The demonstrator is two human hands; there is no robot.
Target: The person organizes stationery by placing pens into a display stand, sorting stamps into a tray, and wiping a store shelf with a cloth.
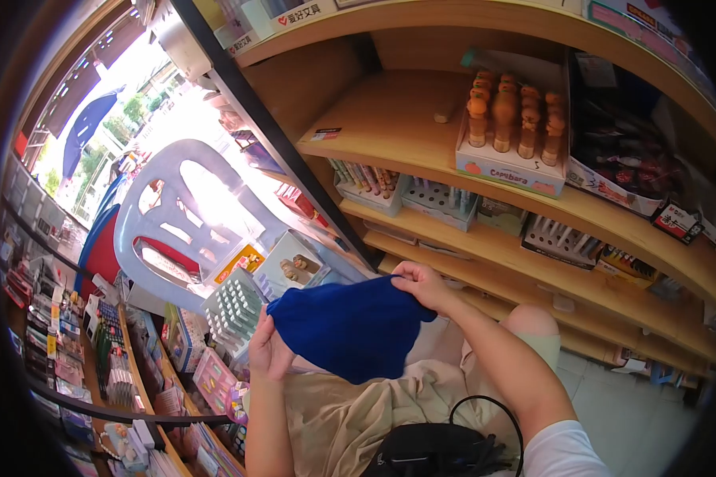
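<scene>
A dark blue cloth (354, 330) is stretched between my two hands above my lap. My left hand (270, 346) grips its left end, fingers partly behind the fabric. My right hand (423, 286) pinches its upper right corner between thumb and fingers. The cloth hangs loosely, its lower edge drooping over my beige trousers (318, 413). Just beyond it, on a blue plastic chair (155, 238), are a box with rows of pale-topped pens (235, 310) and a box with small brown figures (294, 266).
Wooden shelves (390, 119) rise ahead, holding a Capybara box (509, 179) with orange-topped pens and several pen boxes lower down. Stationery racks (119, 350) crowd the left side. A black bag (429, 449) rests at my waist. A bright doorway lies at the upper left.
</scene>
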